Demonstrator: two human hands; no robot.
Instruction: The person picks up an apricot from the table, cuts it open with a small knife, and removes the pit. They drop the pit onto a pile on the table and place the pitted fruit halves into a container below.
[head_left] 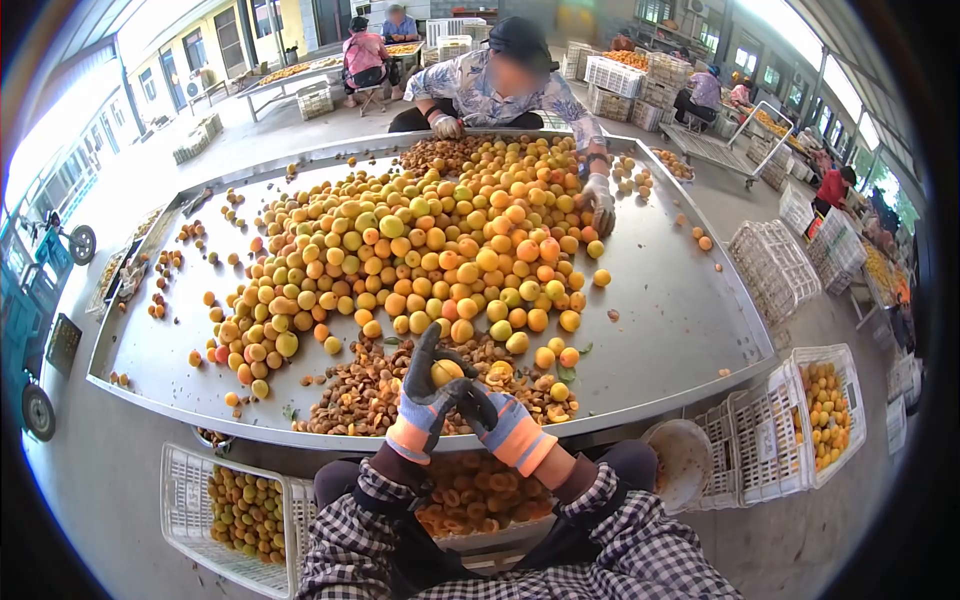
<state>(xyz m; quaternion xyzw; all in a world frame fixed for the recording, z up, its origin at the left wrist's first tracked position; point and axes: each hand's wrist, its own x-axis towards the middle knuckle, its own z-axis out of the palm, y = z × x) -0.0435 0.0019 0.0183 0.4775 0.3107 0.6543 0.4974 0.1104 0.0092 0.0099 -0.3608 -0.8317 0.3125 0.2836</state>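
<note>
My left hand [422, 392], in a dark-palmed glove with an orange cuff, is closed around a yellow apricot [446, 373], its thumb and fingers on either side of the fruit. My right hand [495, 422], gloved alike, meets it just below the apricot with its fingers curled; what they grip is hidden. Under and beside both hands lies a heap of brown apricot pits [350, 398] at the table's near edge. Beyond it spreads a large pile of whole apricots [400, 240]. Split apricot halves [485, 495] fill a container below the edge, between my knees.
The metal table [660, 330] has a raised rim. A co-worker [520, 85] reaches over its far side with gloved hands. White crates of apricots stand at lower left [190, 520] and right [850, 370]. A round basin [680, 465] sits by my right knee.
</note>
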